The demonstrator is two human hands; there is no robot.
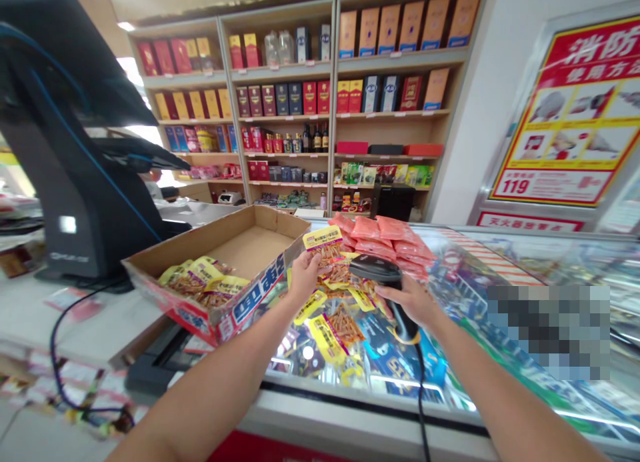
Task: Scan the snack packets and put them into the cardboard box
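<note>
My left hand (305, 276) is closed on the edge of a yellow snack packet (323, 242), which it holds up above the glass counter. In my right hand (407, 299) is a black barcode scanner (376, 270), gripped round its handle, with its cable hanging down over the counter's front edge. The scanner's head is just right of the held packet. Several more yellow snack packets (334, 330) lie loose on the glass beneath both hands. To the left, an open cardboard box (273, 223) has several similar packets (203, 280) inside.
Red-pink packets (383, 239) are piled behind the scanner. A black point-of-sale terminal (65, 162) stands at the left, its cable (56, 355) looping down. The glass counter (450, 375) stretches right. Shelves (285, 119) of boxed goods line the back wall.
</note>
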